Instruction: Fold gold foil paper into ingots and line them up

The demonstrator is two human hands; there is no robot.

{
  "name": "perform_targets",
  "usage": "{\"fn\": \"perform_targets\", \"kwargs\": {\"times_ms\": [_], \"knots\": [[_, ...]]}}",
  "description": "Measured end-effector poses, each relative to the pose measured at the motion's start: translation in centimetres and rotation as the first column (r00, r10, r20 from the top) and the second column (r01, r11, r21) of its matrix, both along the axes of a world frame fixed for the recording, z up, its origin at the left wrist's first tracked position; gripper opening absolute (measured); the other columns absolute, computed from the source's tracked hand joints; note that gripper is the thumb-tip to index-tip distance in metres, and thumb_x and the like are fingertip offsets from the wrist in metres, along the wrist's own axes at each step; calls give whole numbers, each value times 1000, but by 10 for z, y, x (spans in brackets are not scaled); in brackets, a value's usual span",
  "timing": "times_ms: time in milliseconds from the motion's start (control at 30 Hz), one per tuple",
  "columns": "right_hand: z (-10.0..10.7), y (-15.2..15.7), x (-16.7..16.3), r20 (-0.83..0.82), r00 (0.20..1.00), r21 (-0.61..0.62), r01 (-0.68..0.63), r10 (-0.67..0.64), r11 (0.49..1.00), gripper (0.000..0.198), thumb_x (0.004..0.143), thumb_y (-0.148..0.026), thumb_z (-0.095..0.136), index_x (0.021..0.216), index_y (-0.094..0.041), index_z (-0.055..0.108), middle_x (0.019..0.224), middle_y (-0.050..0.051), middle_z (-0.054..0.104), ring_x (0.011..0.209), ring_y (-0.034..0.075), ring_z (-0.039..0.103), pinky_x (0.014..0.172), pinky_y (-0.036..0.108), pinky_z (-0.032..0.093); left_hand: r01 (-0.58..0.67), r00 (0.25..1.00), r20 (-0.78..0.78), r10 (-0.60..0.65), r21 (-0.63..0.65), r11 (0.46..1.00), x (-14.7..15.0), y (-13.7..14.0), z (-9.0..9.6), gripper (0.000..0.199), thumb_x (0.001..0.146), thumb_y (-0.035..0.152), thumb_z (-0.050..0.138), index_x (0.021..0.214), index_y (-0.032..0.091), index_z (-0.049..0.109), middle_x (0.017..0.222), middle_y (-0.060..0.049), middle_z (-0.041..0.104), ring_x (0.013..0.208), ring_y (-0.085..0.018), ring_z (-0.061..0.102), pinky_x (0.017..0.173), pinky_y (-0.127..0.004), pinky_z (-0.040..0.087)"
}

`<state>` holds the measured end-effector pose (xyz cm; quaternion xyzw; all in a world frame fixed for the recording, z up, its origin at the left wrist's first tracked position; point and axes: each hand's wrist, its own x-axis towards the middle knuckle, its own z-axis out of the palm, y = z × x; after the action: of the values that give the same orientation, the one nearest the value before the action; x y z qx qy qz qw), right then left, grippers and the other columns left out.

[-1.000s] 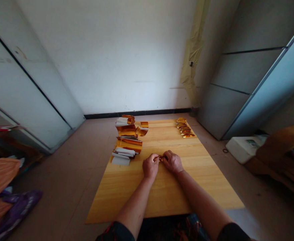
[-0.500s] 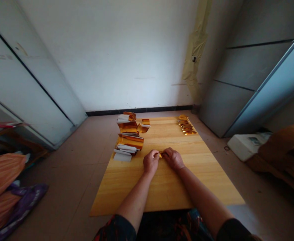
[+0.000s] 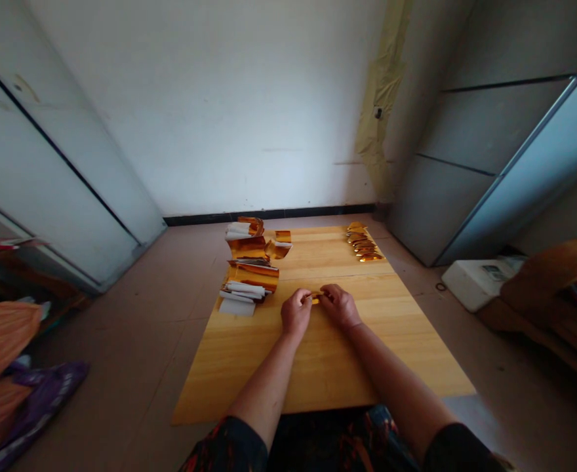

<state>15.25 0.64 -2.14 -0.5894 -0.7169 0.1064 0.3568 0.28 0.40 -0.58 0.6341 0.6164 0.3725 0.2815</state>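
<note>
Between both hands is a small piece of gold foil paper (image 3: 315,298), pinched at its two ends just over the wooden table. My left hand (image 3: 297,313) grips its left end between thumb and fingers. The right end is in my right hand (image 3: 338,305), whose fingers cover part of it. Loose gold foil sheets with pale backs (image 3: 254,278) lie in curled stacks at the table's left side. A row of folded gold paper pieces (image 3: 362,242) lies at the far right corner.
The wooden table (image 3: 387,367) fills the middle. Behind it stands a white wall (image 3: 249,118). A grey cabinet (image 3: 470,164) is at the right, with a white box (image 3: 478,282) on the floor. Orange cloth (image 3: 3,341) and a purple bag (image 3: 47,400) lie at the left.
The right hand has shifted slightly, and more of the gold paper shows between the fingers. The whole view has moved a little; the stacks and the folded row look the same.
</note>
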Motion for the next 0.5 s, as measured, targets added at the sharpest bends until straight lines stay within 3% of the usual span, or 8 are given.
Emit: {"fn": "perform_targets", "kwargs": {"times_ms": [333, 500], "knots": [[-2, -4, 26, -147, 988, 7, 35, -34, 999, 10, 72, -18, 51, 72, -18, 62, 75, 4, 64, 67, 14, 59, 64, 24, 47, 54, 996, 73, -59, 59, 997, 6, 4, -8, 22, 76, 13, 57, 95, 21, 66, 94, -1, 72, 86, -13, 66, 80, -23, 49], [-3, -7, 29, -252, 963, -52, 86, -97, 995, 23, 71, -25, 53, 91, -18, 63, 86, 4, 67, 61, 12, 57, 60, 25, 48, 32, 991, 131, -40, 65, 997, 9, 5, -10, 23, 76, 11, 55, 93, 20, 67, 92, -1, 72, 86, -14, 66, 82, -24, 50]]}}
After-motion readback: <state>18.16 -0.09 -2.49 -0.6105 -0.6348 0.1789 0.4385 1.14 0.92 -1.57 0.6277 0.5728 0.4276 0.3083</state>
